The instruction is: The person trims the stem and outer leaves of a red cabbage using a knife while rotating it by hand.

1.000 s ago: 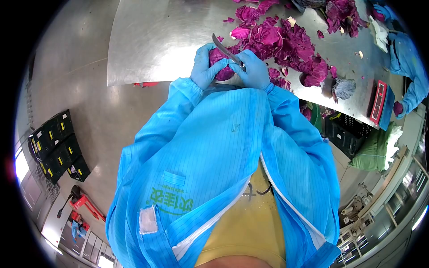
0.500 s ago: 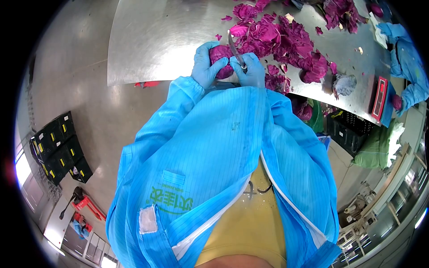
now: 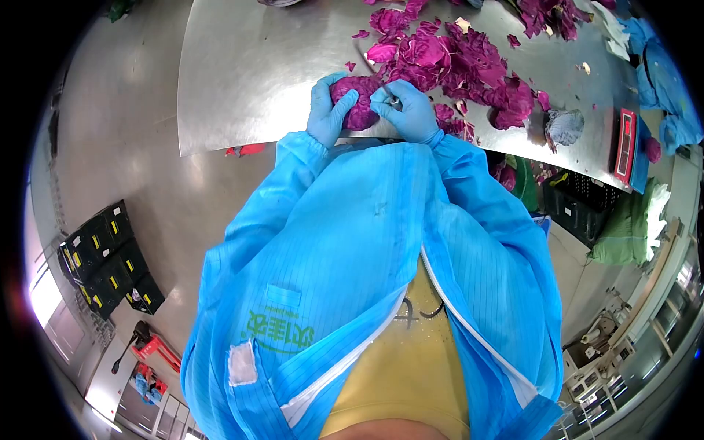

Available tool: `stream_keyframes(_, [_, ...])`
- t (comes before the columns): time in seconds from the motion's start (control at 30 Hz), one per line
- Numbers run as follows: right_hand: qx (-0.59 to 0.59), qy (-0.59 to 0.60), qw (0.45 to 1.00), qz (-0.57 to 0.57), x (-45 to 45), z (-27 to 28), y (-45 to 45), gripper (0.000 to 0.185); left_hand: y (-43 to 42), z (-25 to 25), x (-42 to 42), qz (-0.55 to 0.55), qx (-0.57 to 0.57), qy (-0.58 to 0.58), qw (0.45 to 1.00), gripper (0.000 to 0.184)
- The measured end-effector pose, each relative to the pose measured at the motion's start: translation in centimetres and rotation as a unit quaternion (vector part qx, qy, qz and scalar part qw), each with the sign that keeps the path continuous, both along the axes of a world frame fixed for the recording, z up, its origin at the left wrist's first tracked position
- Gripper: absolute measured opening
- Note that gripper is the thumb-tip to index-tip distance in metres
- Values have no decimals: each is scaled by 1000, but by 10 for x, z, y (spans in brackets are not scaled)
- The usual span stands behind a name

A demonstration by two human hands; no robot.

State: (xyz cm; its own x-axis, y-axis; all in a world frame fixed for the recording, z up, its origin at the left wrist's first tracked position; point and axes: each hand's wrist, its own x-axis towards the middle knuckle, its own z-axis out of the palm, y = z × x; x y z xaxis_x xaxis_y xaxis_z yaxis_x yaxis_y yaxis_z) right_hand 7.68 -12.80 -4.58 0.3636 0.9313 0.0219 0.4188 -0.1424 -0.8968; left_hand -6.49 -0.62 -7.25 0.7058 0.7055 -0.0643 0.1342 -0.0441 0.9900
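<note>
A red cabbage head (image 3: 355, 104) is at the near edge of the metal table, gripped by my left hand (image 3: 326, 110) around its left side, thumb on top. My right hand (image 3: 408, 110) is closed around the handle of a knife (image 3: 364, 57), its thumb and fingertips close against the cabbage's right side. The knife's thin blade points away from me and is partly lost against the leaves. Both hands wear blue gloves. Just beyond them lies a pile of loose purple cabbage leaves (image 3: 425, 59).
The metal table (image 3: 249, 66) carries more leaves, a greyish cabbage leaf (image 3: 565, 127) and a red-and-blue scale (image 3: 625, 147). A co-worker's blue sleeve (image 3: 678, 95) is at the right. Below stand black crates (image 3: 576, 209) and a green sack (image 3: 620, 235); more crates (image 3: 103, 257) stand left.
The cabbage head has turned in my left hand and shows more of its purple side. My right hand has shifted slightly, with the knife blade lower. The co-worker's hand has left the scale.
</note>
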Motion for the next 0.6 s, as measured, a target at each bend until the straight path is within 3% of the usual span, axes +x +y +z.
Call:
stream_keyframes(0.07, [49, 171, 967, -180, -7, -16, -1, 24, 2, 5, 0, 19, -65, -26, 997, 42])
stream_keyframes(0.17, [29, 209, 946, -248, -3, -17, -2, 29, 4, 12, -3, 35, -109, -29, 993, 39])
stream_keyframes(0.3, [76, 142, 976, -149, -4, -3, 7, 43, 1, 2, 1, 27, -67, -43, 996, 33])
stream_keyframes(0.37, [33, 95, 989, -109, -2, 12, 14, 50, 1, 2, 1, 20, -58, -34, 998, 33])
stream_keyframes(0.43, [31, -108, 993, -38, -2, 12, 24, 55, 3, 5, -2, 14, -46, -25, 999, 33])
stream_keyframes(0.53, [2, -103, 994, -35, -4, 11, 28, 55, 2, 17, -5, -9, -123, -69, 990, 36])
stream_keyframes(0.6, [12, -106, 994, -35, -3, 11, 29, 54, 0, 26, -6, 6, -235, -61, 970, 48])
